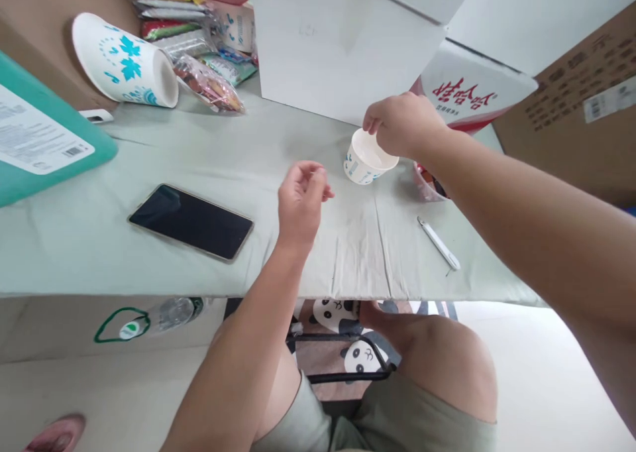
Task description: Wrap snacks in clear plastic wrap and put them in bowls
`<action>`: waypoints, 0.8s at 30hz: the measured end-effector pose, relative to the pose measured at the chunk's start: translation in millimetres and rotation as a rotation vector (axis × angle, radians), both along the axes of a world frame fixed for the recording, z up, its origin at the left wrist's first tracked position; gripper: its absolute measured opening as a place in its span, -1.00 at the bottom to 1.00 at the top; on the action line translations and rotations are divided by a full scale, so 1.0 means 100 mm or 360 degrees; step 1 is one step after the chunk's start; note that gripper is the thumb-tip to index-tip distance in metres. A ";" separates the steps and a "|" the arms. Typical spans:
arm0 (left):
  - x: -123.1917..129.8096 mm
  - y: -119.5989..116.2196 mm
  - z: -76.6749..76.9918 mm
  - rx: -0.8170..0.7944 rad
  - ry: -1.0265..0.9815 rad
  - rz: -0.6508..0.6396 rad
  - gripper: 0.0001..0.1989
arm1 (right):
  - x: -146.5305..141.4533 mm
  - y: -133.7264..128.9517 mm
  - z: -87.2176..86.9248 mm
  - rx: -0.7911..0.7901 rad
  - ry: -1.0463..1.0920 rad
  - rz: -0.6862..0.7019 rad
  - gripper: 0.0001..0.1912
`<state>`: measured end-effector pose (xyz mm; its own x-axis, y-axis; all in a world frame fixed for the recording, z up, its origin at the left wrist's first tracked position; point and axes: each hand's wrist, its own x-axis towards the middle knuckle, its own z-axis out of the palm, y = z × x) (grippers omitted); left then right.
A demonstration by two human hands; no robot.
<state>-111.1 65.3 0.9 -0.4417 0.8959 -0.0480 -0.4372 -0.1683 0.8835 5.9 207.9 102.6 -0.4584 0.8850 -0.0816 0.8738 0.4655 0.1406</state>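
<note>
A white paper cup (362, 171) with blue print stands on the cloth-covered table, its open mouth facing up. Over its far right rim is my right hand (402, 124), fingers curled together and pointing down into the mouth. What those fingers hold, if anything, is hidden. To the left of the cup, my left hand (302, 203) hovers above the cloth with thumb and fingers drawn together. Anything in that pinch is too small to make out. Right of the cup, a white utility knife (439, 243) lies near a small pink bowl (428, 185), partly covered by my right forearm.
A black smartphone (193, 221) lies at left. Behind it are a tipped stack of paper cups (124, 64), packaged snacks (209, 84) and a green container (44, 127). White boxes (342, 41) and a cardboard box (571, 107) line the back and right. A plastic bottle (171, 314) shows below the table.
</note>
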 end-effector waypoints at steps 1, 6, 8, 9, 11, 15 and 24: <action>-0.06 0.00 0.02 0.0014 -0.0060 0.0194 -0.85 | -0.11 -0.08 0.05 0.0008 0.0031 0.0045 -0.60; -0.29 -0.03 0.06 -0.0010 -0.0199 0.0759 -0.50 | -0.74 -0.27 -0.12 -0.0168 0.0218 0.0345 -0.44; -0.33 -0.03 0.06 -0.0059 -0.0258 0.0801 -0.45 | -1.04 -0.23 -0.29 -0.0174 0.0279 0.0440 -0.42; -0.34 -0.03 0.05 -0.0079 -0.0287 0.0807 -0.45 | -1.19 -0.19 -0.36 -0.0158 0.0299 0.0465 -0.40; -0.36 -0.03 0.05 -0.0119 -0.0303 0.0801 -0.43 | -1.51 -0.09 -0.49 -0.0107 0.0358 0.0499 -0.36; -0.40 0.01 0.06 -0.0230 -0.0310 0.0787 -0.41 | -2.15 0.14 -0.65 -0.0067 0.0518 0.0480 -0.27; -0.51 0.00 0.04 -0.0359 -0.0291 0.0643 -0.39 | -2.77 0.30 -0.90 -0.0133 0.0543 0.0391 -0.42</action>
<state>-162.4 65.7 4.6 -0.7176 0.6134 -0.3298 -0.5277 -0.1698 0.8323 -271.2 237.6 12.8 -0.6680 0.7428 0.0445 0.7253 0.6633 -0.1843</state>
